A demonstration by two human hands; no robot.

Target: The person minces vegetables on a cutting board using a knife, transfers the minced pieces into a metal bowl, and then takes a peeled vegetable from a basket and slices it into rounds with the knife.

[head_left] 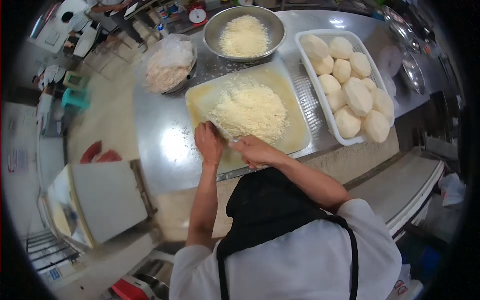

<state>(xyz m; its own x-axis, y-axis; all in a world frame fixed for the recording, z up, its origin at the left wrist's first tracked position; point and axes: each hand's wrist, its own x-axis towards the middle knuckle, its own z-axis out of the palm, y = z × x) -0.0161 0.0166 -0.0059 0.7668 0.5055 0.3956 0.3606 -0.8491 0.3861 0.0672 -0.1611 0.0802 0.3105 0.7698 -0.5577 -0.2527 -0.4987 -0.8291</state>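
My right hand (255, 151) is closed on the handle of a knife (221, 131), whose blade points up and left across the near left part of the cutting board (295, 120). My left hand (208, 142) lies at the board's left edge beside the blade, its fingers bent together; what they press on is hidden. Finely chopped pale food (252, 112) forms a wide heap on the board, just beyond both hands.
Beyond the board stands a metal bowl (209, 42) of chopped pale food. A white basket (327, 112) of peeled round roots (357, 96) is at right. Back left, a bowl holds pinkish food (164, 71) and a plastic bag (176, 51). People are at far left.
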